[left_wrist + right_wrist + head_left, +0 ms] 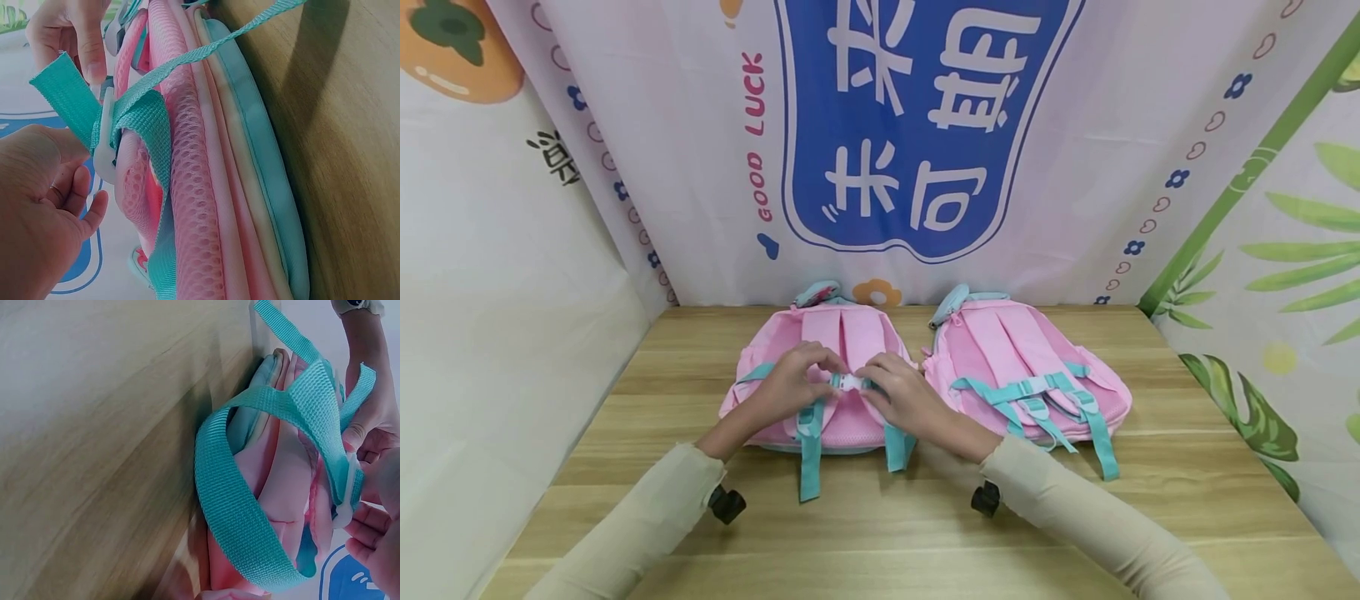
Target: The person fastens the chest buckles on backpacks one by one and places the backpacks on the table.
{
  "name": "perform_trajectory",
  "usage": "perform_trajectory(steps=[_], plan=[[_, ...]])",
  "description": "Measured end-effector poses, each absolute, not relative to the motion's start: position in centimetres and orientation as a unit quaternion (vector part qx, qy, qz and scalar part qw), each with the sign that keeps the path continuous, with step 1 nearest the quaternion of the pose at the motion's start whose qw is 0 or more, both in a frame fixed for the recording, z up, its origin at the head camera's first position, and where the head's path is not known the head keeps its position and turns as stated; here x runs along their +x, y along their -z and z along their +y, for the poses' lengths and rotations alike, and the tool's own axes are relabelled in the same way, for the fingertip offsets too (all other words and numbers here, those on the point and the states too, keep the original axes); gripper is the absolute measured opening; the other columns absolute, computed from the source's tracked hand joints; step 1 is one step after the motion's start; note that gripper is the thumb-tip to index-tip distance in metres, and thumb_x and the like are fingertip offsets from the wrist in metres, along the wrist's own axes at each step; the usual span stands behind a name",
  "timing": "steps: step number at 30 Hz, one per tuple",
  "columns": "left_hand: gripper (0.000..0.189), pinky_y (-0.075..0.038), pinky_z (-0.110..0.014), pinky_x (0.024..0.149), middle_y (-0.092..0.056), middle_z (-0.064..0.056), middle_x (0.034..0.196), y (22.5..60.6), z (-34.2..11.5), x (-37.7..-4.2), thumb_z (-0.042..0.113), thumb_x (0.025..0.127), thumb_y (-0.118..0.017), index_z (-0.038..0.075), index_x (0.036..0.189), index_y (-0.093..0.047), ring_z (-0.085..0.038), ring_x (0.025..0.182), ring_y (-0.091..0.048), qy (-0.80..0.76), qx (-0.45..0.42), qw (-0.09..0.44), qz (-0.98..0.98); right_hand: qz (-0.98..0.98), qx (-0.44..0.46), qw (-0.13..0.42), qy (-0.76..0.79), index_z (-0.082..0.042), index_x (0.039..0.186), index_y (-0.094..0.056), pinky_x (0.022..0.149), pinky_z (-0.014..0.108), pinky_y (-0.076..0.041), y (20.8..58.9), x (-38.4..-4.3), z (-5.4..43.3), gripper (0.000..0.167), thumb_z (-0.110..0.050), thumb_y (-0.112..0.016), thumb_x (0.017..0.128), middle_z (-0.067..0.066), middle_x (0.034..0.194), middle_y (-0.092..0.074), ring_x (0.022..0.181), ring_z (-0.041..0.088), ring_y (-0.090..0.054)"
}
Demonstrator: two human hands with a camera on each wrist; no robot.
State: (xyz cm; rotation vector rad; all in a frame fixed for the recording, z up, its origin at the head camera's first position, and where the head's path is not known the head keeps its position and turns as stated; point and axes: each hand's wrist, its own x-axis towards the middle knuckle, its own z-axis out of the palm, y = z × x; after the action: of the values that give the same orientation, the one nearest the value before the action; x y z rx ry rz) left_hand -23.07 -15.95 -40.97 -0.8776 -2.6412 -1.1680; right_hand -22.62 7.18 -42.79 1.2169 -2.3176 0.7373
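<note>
Two pink backpacks lie on the table, straps up. On the left backpack (pixel 842 429), a white plastic buckle (pixel 850 382) sits on a teal strap across the shoulder straps. My left hand (pixel 793 383) pinches the buckle's left end between thumb and fingers. From the other side my right hand (pixel 904 398) pinches its right end. The buckle halves meet between the hands; whether they are clipped is too small to tell. Teal strap tails (pixel 810 467) hang over the backpack's near edge. In the wrist views, a white strap adjuster (pixel 107 134) partly hides the fingers.
Beside it on the right lies the second pink backpack (pixel 1037 367), its teal chest strap (pixel 1026 388) running across. Small teal pouches (pixel 951 304) sit at the tops of the backpacks. The wooden table (pixel 865 550) meets printed cloth walls (pixel 700 208) at the back and sides.
</note>
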Motion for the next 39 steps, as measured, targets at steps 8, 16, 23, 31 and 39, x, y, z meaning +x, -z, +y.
perform_trajectory(steps=[8, 16, 23, 31, 39], plan=[[0.024, -0.057, -0.043, 0.09, -0.073, -0.001, 0.096, 40.94, -15.62, -23.07, 0.005, 0.079, -0.086, 0.009, 0.1, -0.075, -0.02, 0.096, -0.064, 0.377, -0.29, 0.065, -0.877, -0.83, 0.439, 0.213, -0.271, -0.003, 0.112, -0.073, 0.087, 0.027, -0.056, 42.86, -22.6, 7.18, 0.022, -0.008, -0.076, 0.091, 0.006, 0.106, -0.067, 0.102, 0.019, -0.063], [0.025, -0.057, -0.042, 0.089, -0.072, -0.001, 0.095, 40.62, -15.65, -22.89, 0.006, 0.078, -0.088, 0.009, 0.099, -0.075, -0.02, 0.095, -0.064, 0.367, -0.287, 0.069, -0.882, -0.833, 0.441, 0.206, -0.262, -0.004, 0.114, -0.072, 0.089, 0.026, -0.055, 42.72, -22.64, 7.35, 0.024, -0.011, -0.075, 0.092, 0.005, 0.107, -0.067, 0.102, 0.018, -0.063], [0.026, -0.057, -0.043, 0.09, -0.072, -0.001, 0.096, 40.43, -15.66, -22.8, 0.01, 0.077, -0.088, 0.009, 0.1, -0.076, -0.021, 0.098, -0.065, 0.357, -0.292, 0.069, -0.884, -0.837, 0.439, 0.203, -0.256, -0.005, 0.115, -0.073, 0.091, 0.028, -0.056, 42.7, -22.63, 7.56, 0.023, -0.012, -0.075, 0.093, 0.005, 0.108, -0.068, 0.104, 0.019, -0.063], [0.026, -0.056, -0.041, 0.091, -0.072, 0.001, 0.099, 40.15, -15.86, -22.79, 0.012, 0.079, -0.088, 0.011, 0.103, -0.076, -0.02, 0.1, -0.063, 0.333, -0.285, 0.045, -0.898, -0.835, 0.444, 0.205, -0.252, -0.006, 0.115, -0.074, 0.093, 0.029, -0.056, 42.73, -22.69, 7.52, 0.024, -0.012, -0.076, 0.092, 0.005, 0.108, -0.07, 0.104, 0.019, -0.065], [0.023, -0.053, -0.04, 0.087, -0.072, 0.003, 0.097, 40.11, -15.97, -22.74, 0.015, 0.081, -0.087, 0.014, 0.102, -0.076, -0.02, 0.097, -0.059, 0.309, -0.292, 0.034, -0.905, -0.842, 0.438, 0.2, -0.242, -0.006, 0.114, -0.074, 0.094, 0.031, -0.055, 42.81, -22.61, 7.51, 0.024, -0.015, -0.077, 0.091, 0.005, 0.108, -0.073, 0.104, 0.019, -0.067]])
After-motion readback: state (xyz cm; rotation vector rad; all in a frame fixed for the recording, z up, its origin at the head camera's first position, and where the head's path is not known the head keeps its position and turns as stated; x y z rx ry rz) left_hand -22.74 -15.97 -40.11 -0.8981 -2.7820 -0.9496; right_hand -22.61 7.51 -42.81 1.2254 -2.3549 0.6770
